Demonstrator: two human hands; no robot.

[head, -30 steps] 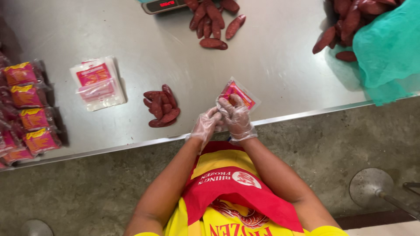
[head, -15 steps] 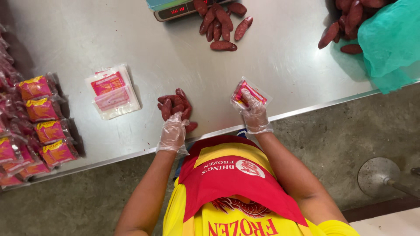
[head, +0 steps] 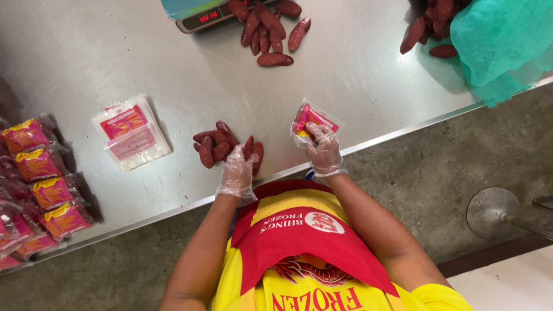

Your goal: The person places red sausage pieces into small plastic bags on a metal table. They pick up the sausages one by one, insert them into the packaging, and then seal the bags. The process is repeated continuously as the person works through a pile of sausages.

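Observation:
My right hand (head: 324, 148), in a clear plastic glove, holds a small clear pouch with a red and pink label (head: 314, 119) just above the steel table's front edge. My left hand (head: 237, 173), also gloved, rests on a small pile of dark red sausages (head: 219, 144) near the front edge and grips one or two of them at the pile's right side. The two hands are apart, about a hand's width between them.
A stack of empty labelled pouches (head: 132, 133) lies left of the pile. Filled packs (head: 40, 184) line the left edge. More sausages (head: 271, 31) lie by a scale (head: 201, 14) at the back. A teal net (head: 501, 43) covers sausages at right. The steel table (head: 103, 63) ends at a concrete floor.
A second ago both hands held the pouch together. My left hand has let go and moved left onto the sausage pile; my right hand keeps the pouch.

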